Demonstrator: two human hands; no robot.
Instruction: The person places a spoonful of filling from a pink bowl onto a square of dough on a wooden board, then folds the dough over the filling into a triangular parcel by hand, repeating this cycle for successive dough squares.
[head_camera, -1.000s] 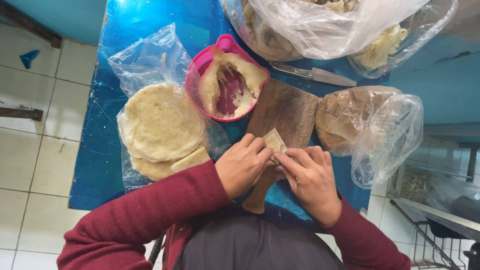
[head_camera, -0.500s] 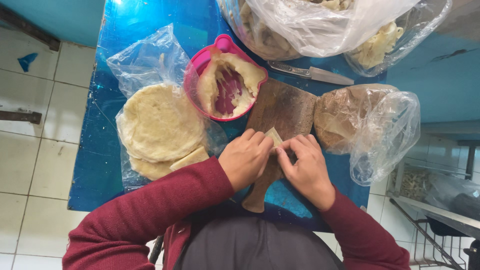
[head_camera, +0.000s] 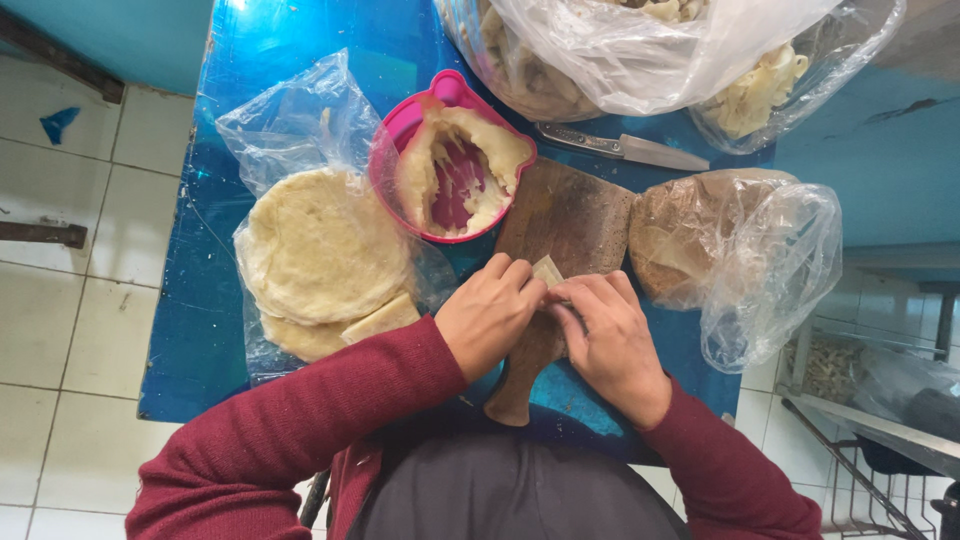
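Note:
My left hand (head_camera: 490, 312) and my right hand (head_camera: 605, 335) meet over a brown wooden cutting board (head_camera: 565, 225) with a handle pointing toward me. Both pinch a small pale piece of dough (head_camera: 547, 270); only its top corner shows between my fingertips. Just beyond the board stands a pink plastic bowl (head_camera: 398, 132) holding a pale mashed filling (head_camera: 425, 175) scooped out in the middle. Left of my hands lies a stack of round flat dough discs (head_camera: 320, 250) on an open clear bag.
A knife (head_camera: 620, 148) lies on the blue table (head_camera: 280, 40) behind the board. To the right sits a brown round thing in a clear bag (head_camera: 740, 240). Large clear bags of pale pieces (head_camera: 640, 50) fill the far edge. Tiled floor (head_camera: 70, 260) lies at left.
My hands stay together over the board, working the dough piece; they shifted slightly up the board and the fingers moved a little around it. Nothing else moved.

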